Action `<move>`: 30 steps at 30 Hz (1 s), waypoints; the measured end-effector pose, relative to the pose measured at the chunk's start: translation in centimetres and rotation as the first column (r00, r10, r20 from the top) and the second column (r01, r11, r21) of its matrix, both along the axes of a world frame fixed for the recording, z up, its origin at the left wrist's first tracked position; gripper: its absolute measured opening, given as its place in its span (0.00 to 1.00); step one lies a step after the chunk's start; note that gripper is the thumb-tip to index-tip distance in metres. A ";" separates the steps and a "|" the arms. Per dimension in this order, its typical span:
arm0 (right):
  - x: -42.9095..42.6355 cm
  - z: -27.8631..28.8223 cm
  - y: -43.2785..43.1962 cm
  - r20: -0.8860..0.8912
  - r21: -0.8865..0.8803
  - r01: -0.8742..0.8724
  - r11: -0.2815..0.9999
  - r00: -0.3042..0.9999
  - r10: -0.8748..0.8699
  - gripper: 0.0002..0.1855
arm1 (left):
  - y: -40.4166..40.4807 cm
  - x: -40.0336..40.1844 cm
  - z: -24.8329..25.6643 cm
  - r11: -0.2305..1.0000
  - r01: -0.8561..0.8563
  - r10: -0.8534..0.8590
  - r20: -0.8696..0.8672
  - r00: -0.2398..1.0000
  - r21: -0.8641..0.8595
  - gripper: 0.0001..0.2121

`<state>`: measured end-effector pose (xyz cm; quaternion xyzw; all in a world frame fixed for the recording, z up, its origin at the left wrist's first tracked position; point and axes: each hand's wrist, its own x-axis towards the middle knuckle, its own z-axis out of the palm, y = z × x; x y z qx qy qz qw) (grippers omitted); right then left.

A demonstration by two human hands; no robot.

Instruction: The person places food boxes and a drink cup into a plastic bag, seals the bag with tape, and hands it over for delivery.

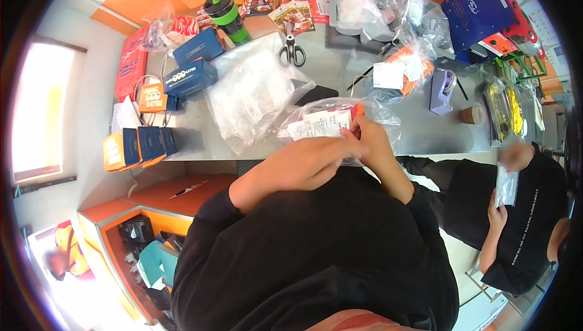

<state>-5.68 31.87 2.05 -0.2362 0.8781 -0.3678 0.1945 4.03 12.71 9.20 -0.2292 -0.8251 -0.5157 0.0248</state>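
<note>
A clear plastic bag (378, 112) lies at the front edge of the metal counter, before my torso. Printed paper slips (321, 124) lie on it, with something red and orange showing behind them. My right hand (371, 135) pinches the bag at the right end of the slips. My left hand (314, 155) reaches across from the left and meets the right fingers there. Its back faces the camera, so its grip is partly hidden. Just beyond the left hand lies a larger clear plastic bag (248, 98) with white contents.
Scissors (291, 51), a black-and-green tumbler (227, 16) and blue boxes (190, 76) stand or lie on the counter (196, 142). Farther right are a wrapped orange package (407, 82), a purple tape dispenser (442, 92) and a small cup (471, 114). A grey bin (341, 0) holds plastic. Another person (524, 221) sits at right.
</note>
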 end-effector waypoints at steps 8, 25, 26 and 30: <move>-1.0 -2.2 1.4 0.109 -0.034 0.121 0.992 0.987 -0.117 0.16 | 0.3 0.0 -6.1 0.866 -0.149 0.192 0.041 0.981 -0.477 0.14; -1.3 -0.8 1.7 0.093 0.137 -0.166 0.976 0.984 0.154 0.19 | -1.2 -0.2 -7.0 0.885 -0.086 0.034 -0.121 0.992 -0.457 0.19; -1.0 0.2 1.7 0.098 0.150 -0.147 0.978 0.986 0.133 0.20 | -1.7 -0.1 -6.5 0.898 -0.060 -0.002 -0.139 0.990 -0.436 0.20; -0.2 2.9 1.2 -0.212 0.017 -0.235 0.972 0.949 0.233 0.33 | -2.9 2.0 -5.7 0.852 -0.214 0.117 -0.224 0.967 -0.478 0.23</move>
